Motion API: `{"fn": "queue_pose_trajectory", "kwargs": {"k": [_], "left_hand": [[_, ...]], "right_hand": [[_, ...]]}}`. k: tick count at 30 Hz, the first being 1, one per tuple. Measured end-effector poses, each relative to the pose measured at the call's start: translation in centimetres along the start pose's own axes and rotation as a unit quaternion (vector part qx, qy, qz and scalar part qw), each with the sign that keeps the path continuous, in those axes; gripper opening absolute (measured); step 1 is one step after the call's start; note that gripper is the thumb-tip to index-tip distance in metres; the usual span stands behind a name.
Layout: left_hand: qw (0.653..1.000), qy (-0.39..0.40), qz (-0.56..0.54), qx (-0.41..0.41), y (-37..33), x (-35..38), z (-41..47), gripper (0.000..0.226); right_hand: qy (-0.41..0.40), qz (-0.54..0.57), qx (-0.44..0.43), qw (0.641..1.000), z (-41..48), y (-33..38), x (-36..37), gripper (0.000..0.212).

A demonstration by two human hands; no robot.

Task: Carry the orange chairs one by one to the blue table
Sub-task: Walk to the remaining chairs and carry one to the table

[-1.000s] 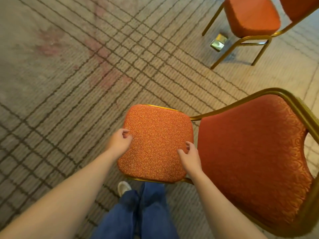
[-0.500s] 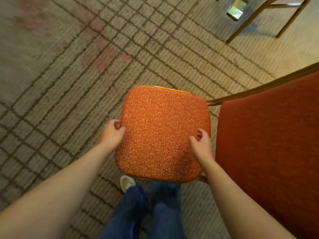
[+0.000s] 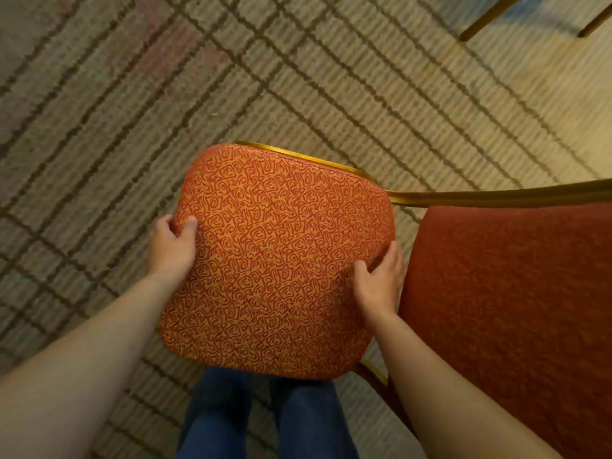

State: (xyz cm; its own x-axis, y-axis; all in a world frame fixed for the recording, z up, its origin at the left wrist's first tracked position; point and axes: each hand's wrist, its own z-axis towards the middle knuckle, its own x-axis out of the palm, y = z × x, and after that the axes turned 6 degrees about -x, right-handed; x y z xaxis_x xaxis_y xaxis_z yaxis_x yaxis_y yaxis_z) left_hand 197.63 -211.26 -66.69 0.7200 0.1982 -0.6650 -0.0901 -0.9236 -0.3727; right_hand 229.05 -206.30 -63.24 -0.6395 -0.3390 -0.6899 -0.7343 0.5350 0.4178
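Head view, looking straight down: an orange chair (image 3: pixel 278 260) fills the middle, its seat cushion patterned with red swirls and facing up toward the camera. The left hand (image 3: pixel 170 245) clasps the cushion's left edge, thumb on top of the fabric and fingers curled under it. The right hand (image 3: pixel 379 281) grips the right edge, thumb pressed on the cushion and fingers wrapped around the side, next to the backrest. Both bare forearms reach in from the bottom corners.

A gold frame (image 3: pixel 496 197) edges the far side of the seat and runs off to the right along the top of the darker red backrest (image 3: pixel 510 309), which takes up the right part of the picture. A short piece of gold frame also shows below the seat's near right corner.

Below the cushion, two legs in blue jeans (image 3: pixel 265 419) stand close against the seat's near edge. Whether the chair's feet touch the floor cannot be told, since the seat hides them.

Carpet (image 3: pixel 165 111) lies beneath, beige with dark crossing lines and faint reddish patches at upper left. At the top right corner, two gold legs (image 3: pixel 486 19) of another chair cross the carpet, well apart from the held one.
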Motion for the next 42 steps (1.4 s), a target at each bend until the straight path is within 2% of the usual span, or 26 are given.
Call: {"fn": "queue_pose_trajectory", "kwargs": {"k": [7,10,20,31,38,42], "left_hand": [[0.996,-0.055,-0.004,-0.065,-0.8,1.3,0.6,0.064],[0.993,-0.069,0.005,-0.091,-0.7,1.3,1.4,0.072],[0.977,-0.123,0.031,-0.171,0.1,1.9,3.4,0.096],[0.979,-0.112,0.036,-0.168,-0.1,1.6,2.9,0.092],[0.983,-0.075,-0.010,-0.165,0.0,1.3,3.1,0.092],[0.980,-0.027,-0.047,-0.190,-0.4,1.0,3.0,0.096]], "right_hand": [[-0.066,0.101,0.089,0.989,3.4,-1.2,1.2,0.052],[-0.068,0.130,0.120,0.982,5.0,-2.1,1.2,0.052],[-0.151,0.157,0.087,0.972,5.6,-3.1,2.7,0.049],[-0.088,0.217,0.117,0.965,5.4,-3.6,2.3,0.052],[-0.060,0.201,0.167,0.963,5.8,-4.0,2.2,0.067],[-0.013,0.257,0.175,0.950,5.7,-3.8,1.8,0.044]]}}
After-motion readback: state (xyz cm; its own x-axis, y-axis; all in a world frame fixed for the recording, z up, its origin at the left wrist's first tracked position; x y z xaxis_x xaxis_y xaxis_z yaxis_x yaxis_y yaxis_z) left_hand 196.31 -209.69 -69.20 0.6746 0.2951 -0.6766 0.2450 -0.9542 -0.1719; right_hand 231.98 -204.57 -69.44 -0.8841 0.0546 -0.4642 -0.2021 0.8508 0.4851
